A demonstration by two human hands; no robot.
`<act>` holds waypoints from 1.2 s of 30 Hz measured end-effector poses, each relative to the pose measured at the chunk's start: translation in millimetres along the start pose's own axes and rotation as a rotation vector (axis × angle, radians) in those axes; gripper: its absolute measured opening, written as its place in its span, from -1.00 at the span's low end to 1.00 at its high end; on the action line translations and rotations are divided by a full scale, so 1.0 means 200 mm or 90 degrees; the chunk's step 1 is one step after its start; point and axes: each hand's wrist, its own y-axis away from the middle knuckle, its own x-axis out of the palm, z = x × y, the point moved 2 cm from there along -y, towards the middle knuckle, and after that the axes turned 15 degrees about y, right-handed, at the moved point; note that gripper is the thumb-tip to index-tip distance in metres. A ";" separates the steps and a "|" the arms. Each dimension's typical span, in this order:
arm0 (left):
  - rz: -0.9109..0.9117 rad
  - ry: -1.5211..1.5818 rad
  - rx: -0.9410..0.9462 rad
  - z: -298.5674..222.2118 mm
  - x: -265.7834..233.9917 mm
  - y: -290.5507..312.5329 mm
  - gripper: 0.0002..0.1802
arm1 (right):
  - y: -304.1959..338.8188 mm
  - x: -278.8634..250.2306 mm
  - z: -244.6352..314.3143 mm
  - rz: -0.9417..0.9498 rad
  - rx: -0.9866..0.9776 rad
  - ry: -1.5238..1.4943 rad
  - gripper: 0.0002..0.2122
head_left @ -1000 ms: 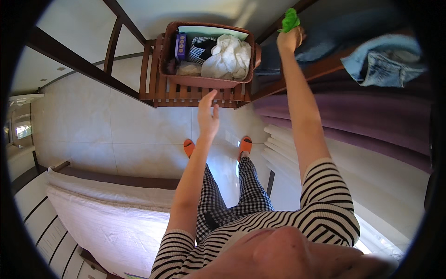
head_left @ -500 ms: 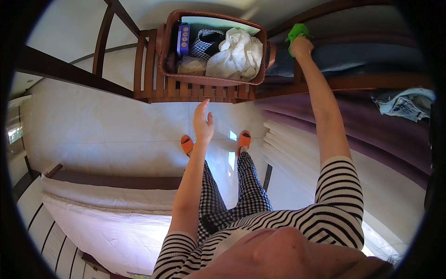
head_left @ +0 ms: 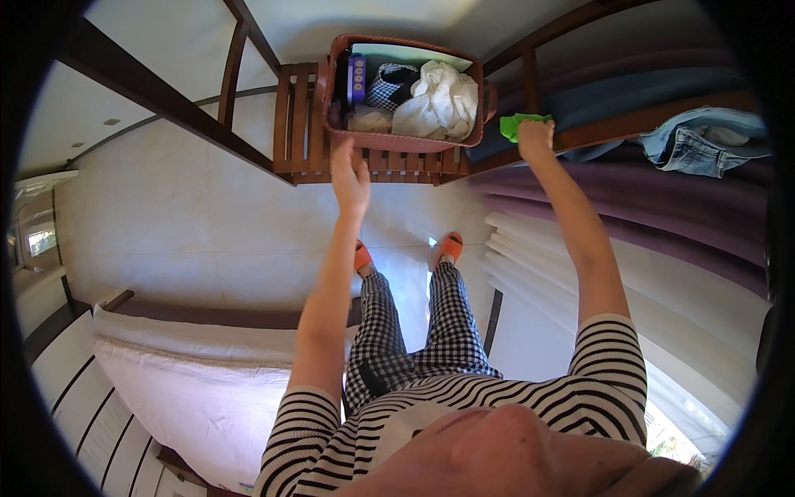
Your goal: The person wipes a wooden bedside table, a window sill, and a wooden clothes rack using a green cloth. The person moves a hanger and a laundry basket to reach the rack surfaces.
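Observation:
My right hand [head_left: 537, 139] is closed round a bright green cloth [head_left: 510, 127], held at the wooden rail [head_left: 613, 132] to the right of the basket. My left hand [head_left: 351, 180] reaches up to the near left edge of a reddish-brown woven basket [head_left: 414, 142]. Its fingers are stretched out with nothing in them; whether the tips touch the basket I cannot tell. Inside the basket are a crumpled white cloth [head_left: 439, 99], a checked cloth [head_left: 383, 88], a purple box [head_left: 357, 79] and a clear plastic bag [head_left: 370, 121].
The basket stands on a slatted wooden rack [head_left: 290, 124]. Light blue jeans [head_left: 704, 145] hang over the rail at right, with purple curtains [head_left: 629, 195] below. A bed with a pale sheet [head_left: 207, 398] lies at the lower left. Orange slippers [head_left: 451, 246] are on my feet.
My left hand has moved forward to the basket's near edge. My right hand has drawn the green cloth back toward me, from the rack's far side to its nearer rail.

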 end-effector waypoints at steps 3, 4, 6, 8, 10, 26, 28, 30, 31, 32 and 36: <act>-0.087 0.010 0.049 0.00 -0.14 -0.23 -0.37 | 0.10 0.00 -0.10 -0.178 0.049 -0.466 -0.70; -0.107 0.014 0.060 0.01 -0.17 -0.31 -0.36 | 0.12 0.01 -0.12 -0.219 0.054 -0.653 -0.68; -0.126 -0.008 0.080 0.04 -0.21 -0.49 -0.34 | 0.09 0.05 -0.10 -0.175 0.073 -1.004 -0.62; -0.135 -0.050 0.103 0.07 -0.18 -0.64 -0.32 | -0.01 0.09 -0.01 0.001 0.084 -1.320 -0.56; -0.141 -0.118 0.084 0.11 -0.16 -0.79 -0.28 | -0.18 0.09 0.07 0.070 0.071 -1.399 -0.54; -0.090 0.243 -0.269 -0.14 -0.38 -0.51 -0.80 | -0.23 -0.35 0.02 0.150 -0.024 -1.337 -0.62; -0.229 0.242 -0.277 -0.29 -0.52 -0.22 -0.79 | -0.05 -0.44 -0.03 0.142 -0.146 -1.312 -0.66; -0.253 0.231 -0.378 -0.40 -0.67 0.18 -0.79 | 0.18 -0.49 0.04 0.158 -0.218 -1.228 -0.71; -0.298 0.292 -0.344 -0.45 -0.71 0.34 -0.81 | 0.31 -0.51 0.06 0.153 -0.226 -1.226 -0.73; -0.378 0.312 -0.350 -0.49 -0.80 0.50 -0.83 | 0.41 -0.55 0.12 0.166 -0.255 -1.216 -0.74; -0.518 0.299 -0.307 -0.58 -1.14 0.93 -0.82 | 0.75 -0.78 0.37 0.266 -0.394 -1.152 -0.77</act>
